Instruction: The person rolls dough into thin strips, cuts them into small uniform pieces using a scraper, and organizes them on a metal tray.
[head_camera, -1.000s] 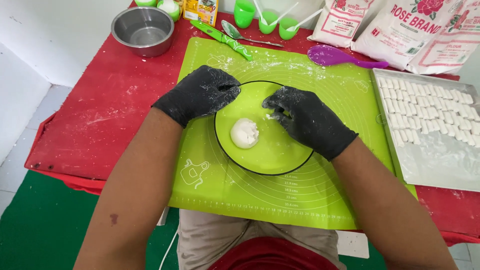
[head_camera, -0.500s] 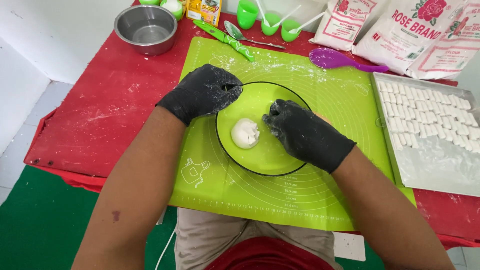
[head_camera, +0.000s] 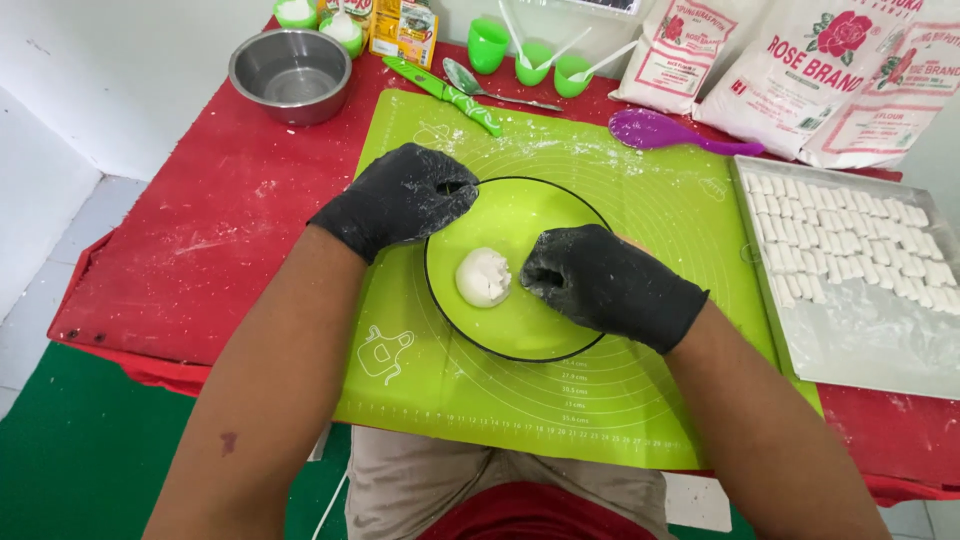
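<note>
i'm seeing the right hand (head_camera: 600, 285) closing in since a second ago — its curled fingertips now sitting just right of the dough ball (head_camera: 483, 276) on the green plate (head_camera: 540, 335). the left hand (head_camera: 405, 195), loosely fisted, is resting on the rim beyond it — grip pending.

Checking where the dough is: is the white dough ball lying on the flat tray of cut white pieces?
No, the white dough ball lies on the round green plate, apart from the tray.
</note>
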